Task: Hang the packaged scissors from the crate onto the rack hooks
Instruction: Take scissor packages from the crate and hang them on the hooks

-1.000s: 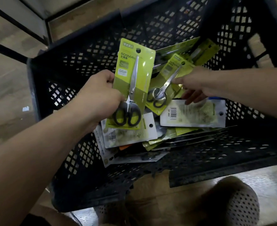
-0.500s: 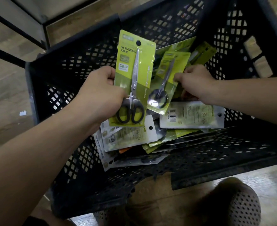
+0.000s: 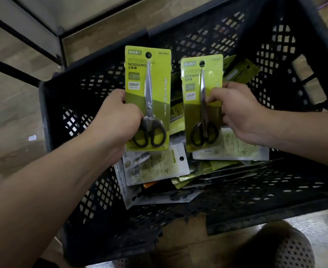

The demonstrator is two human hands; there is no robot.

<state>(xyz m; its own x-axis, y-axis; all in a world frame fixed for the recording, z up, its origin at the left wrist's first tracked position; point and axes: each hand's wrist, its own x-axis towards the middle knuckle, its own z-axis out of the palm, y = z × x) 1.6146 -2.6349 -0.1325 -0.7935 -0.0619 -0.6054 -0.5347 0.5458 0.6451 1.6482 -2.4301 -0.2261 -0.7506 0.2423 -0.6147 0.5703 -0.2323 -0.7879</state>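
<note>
Wood-pattern floor (image 3: 10, 113) all around. On it, taking up most of the view, a black lattice crate (image 3: 236, 206), open at the top.

On the crate's bottom, a loose pile of packaged scissors (image 3: 155, 167), overlapping, some face down with white backs and barcodes up, others green side up.

Above that pile, inside the crate's walls, two hands, each gripping one pack.
- Left hand (image 3: 116, 120): curled round the lower left edge of the first pack (image 3: 157, 78), thumb on the front beside the black handles, fingers behind. Pack upright, face to the camera, hang hole on top, rising above and to the right of the hand.
- Right hand (image 3: 240, 111): pinching the second pack (image 3: 193, 115) at its right edge about halfway up, thumb on the front next to the blades, fingers behind. Pack upright too, lying to the left of the hand.

Both packs side by side between the hands, near each other, narrow gap between.

At lower right, outside the near wall, a pale perforated shoe (image 3: 290, 248). On the floor left of the crate, a small white paper scrap (image 3: 32, 137).
</note>
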